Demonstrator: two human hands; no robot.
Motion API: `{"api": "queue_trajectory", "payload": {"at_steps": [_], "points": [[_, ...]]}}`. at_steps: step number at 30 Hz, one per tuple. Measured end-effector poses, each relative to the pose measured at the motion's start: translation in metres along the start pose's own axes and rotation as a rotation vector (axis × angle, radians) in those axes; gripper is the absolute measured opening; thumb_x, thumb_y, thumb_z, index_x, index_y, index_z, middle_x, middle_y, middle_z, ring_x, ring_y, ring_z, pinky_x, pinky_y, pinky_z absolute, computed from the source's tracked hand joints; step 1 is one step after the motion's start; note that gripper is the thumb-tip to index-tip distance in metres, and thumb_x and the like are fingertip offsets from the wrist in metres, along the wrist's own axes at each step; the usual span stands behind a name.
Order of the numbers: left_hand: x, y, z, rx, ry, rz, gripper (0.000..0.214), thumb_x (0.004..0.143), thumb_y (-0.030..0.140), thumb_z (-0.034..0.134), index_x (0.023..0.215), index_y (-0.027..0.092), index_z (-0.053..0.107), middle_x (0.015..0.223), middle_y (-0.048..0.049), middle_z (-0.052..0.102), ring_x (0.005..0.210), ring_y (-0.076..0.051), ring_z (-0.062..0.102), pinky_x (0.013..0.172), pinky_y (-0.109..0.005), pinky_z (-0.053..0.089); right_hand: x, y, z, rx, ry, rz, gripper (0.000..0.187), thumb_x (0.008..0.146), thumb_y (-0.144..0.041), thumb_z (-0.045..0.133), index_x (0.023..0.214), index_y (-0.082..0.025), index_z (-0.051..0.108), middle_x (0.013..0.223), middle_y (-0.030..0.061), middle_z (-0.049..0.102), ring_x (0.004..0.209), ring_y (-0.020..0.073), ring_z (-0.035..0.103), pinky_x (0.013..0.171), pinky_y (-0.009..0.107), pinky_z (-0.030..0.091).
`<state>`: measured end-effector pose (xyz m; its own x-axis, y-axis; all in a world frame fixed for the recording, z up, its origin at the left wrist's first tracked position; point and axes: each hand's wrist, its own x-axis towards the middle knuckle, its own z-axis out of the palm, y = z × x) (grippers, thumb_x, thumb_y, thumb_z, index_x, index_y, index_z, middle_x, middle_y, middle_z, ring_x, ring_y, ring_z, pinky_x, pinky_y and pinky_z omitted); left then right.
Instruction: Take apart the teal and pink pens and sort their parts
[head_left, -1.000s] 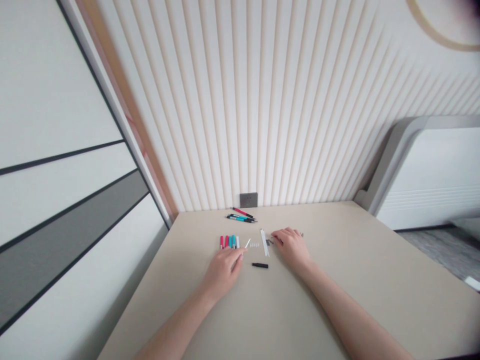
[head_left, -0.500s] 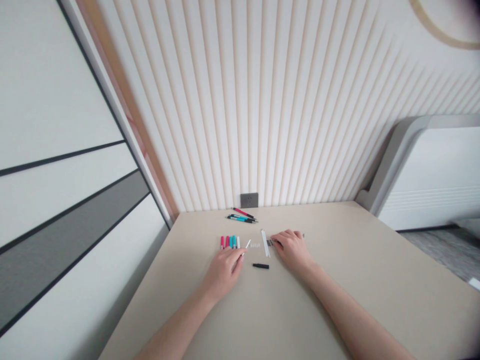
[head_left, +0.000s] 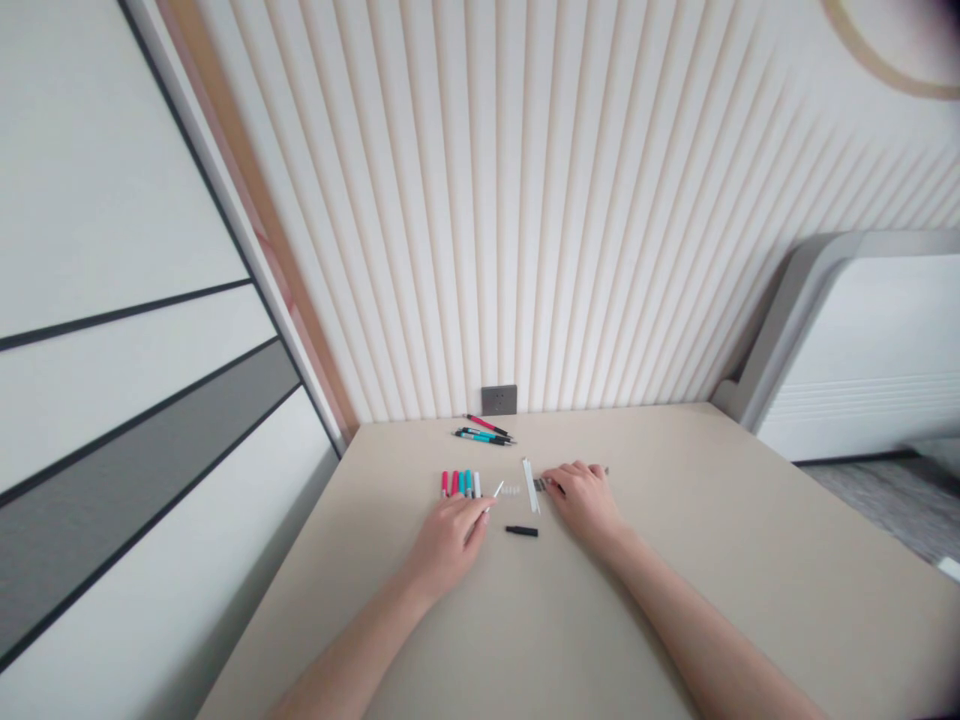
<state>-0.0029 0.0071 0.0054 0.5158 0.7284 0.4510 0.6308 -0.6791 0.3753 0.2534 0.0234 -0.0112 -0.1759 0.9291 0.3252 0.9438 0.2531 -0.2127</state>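
Note:
My left hand [head_left: 450,535] pinches a thin white stick, like a pen refill [head_left: 498,489], its tip pointing up and to the right. Just beyond these fingers stands a row of red, teal and white pen barrels [head_left: 461,482], their near ends partly hidden by the hand. My right hand [head_left: 587,505] rests on the table with curled fingers at some small dark pieces [head_left: 538,485]; what is between the fingertips is hidden. Between the hands lie small clear pieces [head_left: 511,490] and several thin white refills [head_left: 529,485]. Nearer me is a black pen part [head_left: 522,531].
Assembled red and teal pens [head_left: 484,437] lie toward the back of the beige table [head_left: 637,440]. Behind it, a dark socket [head_left: 499,400] sits on the ribbed wall. A cabinet [head_left: 150,450] borders the left side, and a grey-white headboard [head_left: 847,340] stands at the right.
Almost nothing differs. The white refill in my left hand has shifted very slightly right; my right hand stays by the dark pieces.

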Motion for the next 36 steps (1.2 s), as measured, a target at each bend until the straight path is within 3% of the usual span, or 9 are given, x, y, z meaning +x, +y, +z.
{"api": "queue_trajectory", "payload": {"at_steps": [18,25,27,33,36], "points": [[-0.001,-0.001,0.004,-0.074,-0.010,0.002,0.023,0.094,0.021,0.047,0.106,0.021,0.067,0.093,-0.0054,0.071,0.088,-0.019,0.065,0.085,-0.033,0.051,-0.002,-0.006,-0.004,0.149,0.057,-0.057,0.026,0.096,-0.021,0.044,0.100,-0.026,0.069,0.093,0.0037,0.073,0.089,0.0193,0.061,0.081,0.034,0.034],[0.000,0.003,0.003,-0.179,0.020,-0.012,0.022,0.094,0.020,0.047,0.103,0.020,0.067,0.090,-0.0058,0.070,0.086,-0.017,0.065,0.080,-0.029,0.052,-0.015,-0.036,-0.016,0.377,0.125,-0.456,0.028,0.097,-0.021,0.043,0.115,-0.024,0.064,0.087,0.0065,0.071,0.081,0.0175,0.063,0.079,0.033,0.040],[0.000,0.005,0.002,-0.197,0.016,0.006,0.022,0.095,0.020,0.046,0.101,0.020,0.067,0.086,-0.0055,0.069,0.084,-0.017,0.065,0.079,-0.029,0.052,-0.019,-0.045,-0.018,0.379,0.114,-0.508,0.030,0.098,-0.020,0.042,0.118,-0.025,0.063,0.085,0.0055,0.071,0.079,0.0167,0.063,0.079,0.033,0.041],[-0.002,0.010,0.004,-0.223,0.067,0.047,0.016,0.095,0.025,0.052,0.101,0.019,0.065,0.091,-0.0062,0.070,0.087,-0.018,0.065,0.082,-0.030,0.052,-0.019,-0.051,-0.016,0.405,0.125,-0.449,0.026,0.098,-0.019,0.043,0.115,-0.022,0.062,0.094,0.0073,0.072,0.082,0.0171,0.065,0.083,0.034,0.041],[-0.002,0.014,0.001,-0.226,0.013,0.077,0.017,0.094,0.027,0.054,0.104,0.020,0.064,0.097,-0.0068,0.070,0.094,-0.019,0.064,0.088,-0.032,0.051,-0.018,-0.049,-0.014,0.397,0.133,-0.428,0.025,0.098,-0.020,0.044,0.113,-0.021,0.063,0.097,0.0085,0.072,0.086,0.0184,0.065,0.084,0.035,0.040]]}}
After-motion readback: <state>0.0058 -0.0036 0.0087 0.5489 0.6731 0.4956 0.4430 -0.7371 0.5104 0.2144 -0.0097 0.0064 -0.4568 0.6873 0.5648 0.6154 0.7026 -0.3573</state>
